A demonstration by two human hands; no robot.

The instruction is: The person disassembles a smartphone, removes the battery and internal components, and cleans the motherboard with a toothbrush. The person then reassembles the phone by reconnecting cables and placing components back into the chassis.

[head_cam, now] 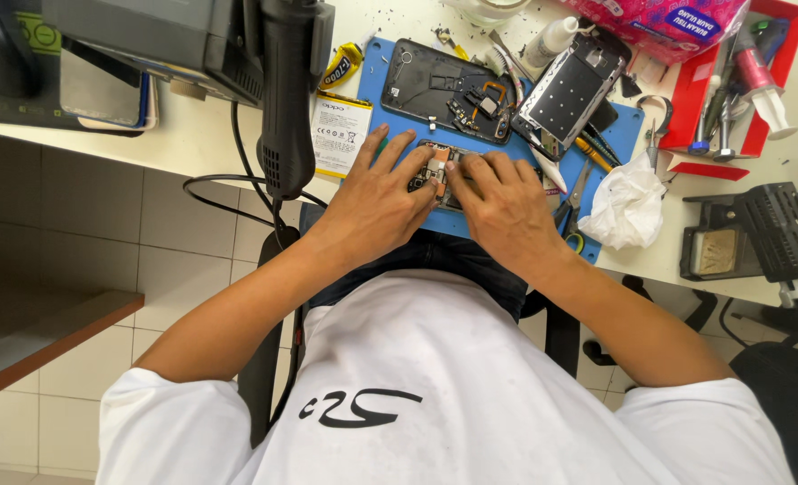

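Circuit board point(438, 175) on blue mat point(376, 67), beneath fingers point(417, 162) of both hands.

left hand point(376, 202): palm down, fingers spread and extended forward, fingertips pressing down
right hand point(502, 208): palm down, fingers curled, tips meeting the left fingertips
forearms: bare, angled inward, converging
wrists: straight, well apart
sleeves: white, short

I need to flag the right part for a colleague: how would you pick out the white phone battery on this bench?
Start at the blue work mat on the white bench. Just off its left edge, beside the person's left hand and under the hanging black hot-air gun, lies the phone battery. It is the only flat white rectangle with black print; the opened phone bodies nearby are dark.
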